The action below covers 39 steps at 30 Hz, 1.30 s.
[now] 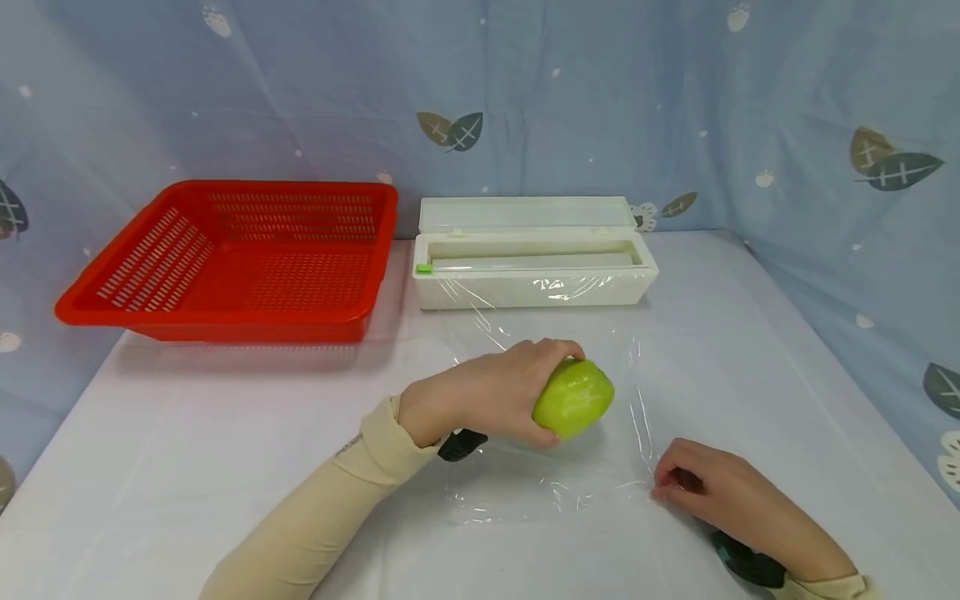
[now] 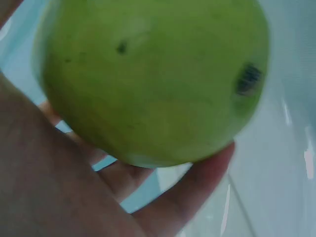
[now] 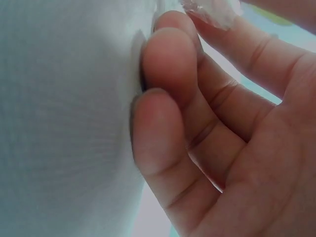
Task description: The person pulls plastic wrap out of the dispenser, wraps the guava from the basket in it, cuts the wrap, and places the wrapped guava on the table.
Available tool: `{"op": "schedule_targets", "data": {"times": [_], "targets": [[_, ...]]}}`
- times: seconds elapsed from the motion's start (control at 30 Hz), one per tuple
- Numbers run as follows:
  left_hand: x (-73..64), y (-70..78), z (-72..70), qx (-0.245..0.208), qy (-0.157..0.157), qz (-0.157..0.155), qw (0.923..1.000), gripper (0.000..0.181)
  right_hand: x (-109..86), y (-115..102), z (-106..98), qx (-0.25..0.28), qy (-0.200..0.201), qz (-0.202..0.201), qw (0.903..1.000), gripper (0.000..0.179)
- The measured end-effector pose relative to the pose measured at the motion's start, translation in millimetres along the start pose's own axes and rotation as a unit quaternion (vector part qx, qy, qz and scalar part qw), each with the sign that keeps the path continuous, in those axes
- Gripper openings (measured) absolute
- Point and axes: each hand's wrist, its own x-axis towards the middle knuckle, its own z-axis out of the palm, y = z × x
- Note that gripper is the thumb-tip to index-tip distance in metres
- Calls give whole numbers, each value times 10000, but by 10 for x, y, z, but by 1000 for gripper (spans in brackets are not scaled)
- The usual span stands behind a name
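Observation:
My left hand [image 1: 498,392] grips a smooth yellow-green fruit [image 1: 573,398] and holds it above a sheet of clear plastic wrap [image 1: 555,492]. Up close in the left wrist view, the fruit [image 2: 153,84] shows a dark spot and a dark end, with fingers and thumb curled round its underside. At the sheet's near right corner, my right hand [image 1: 727,492] pinches the wrap. A crumpled bit of that wrap [image 3: 217,12] shows at the fingertips in the right wrist view. The other fingers curl against the white table surface.
Behind the sheet stands a white wrap dispenser box [image 1: 532,287] with its lid up and a green slider [image 1: 424,268] at its left. The wrap runs from its front edge. A red slotted basket [image 1: 247,317] sits at back left, and a blue patterned curtain [image 1: 540,75] hangs behind.

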Motion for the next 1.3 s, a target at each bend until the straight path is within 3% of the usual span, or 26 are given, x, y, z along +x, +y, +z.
{"op": "schedule_targets", "data": {"times": [0.17,0.47,0.6,0.7,0.83,0.97,1.1,1.2,1.3], "targets": [[-48,28,65,40,-318,-172,9993,71,-2,-36,-29,42,-66,35,10000,26],[-94,90,122,409,-606,-59,9973,70,13,-93,-29,131,-398,439,9982,18],[-83,111,150,603,-621,-31,9962,70,27,-126,-35,423,-166,129,9989,25],[-67,117,170,696,-629,-68,9956,71,67,-149,-50,793,98,-361,9962,29],[-54,98,182,839,-637,-167,9943,72,145,-210,-21,966,139,-820,9918,28],[-67,81,170,1058,-547,-108,9928,70,240,-324,23,20,291,-1673,9855,19],[-109,79,152,1297,-279,56,9911,66,358,-509,6,-1130,497,-2545,9592,18],[-179,95,143,1589,149,170,9870,60,450,-652,0,-1554,174,-2704,9500,25],[-296,160,139,1997,787,238,9764,44,515,-753,29,-1944,-217,-2697,9429,29]]}}
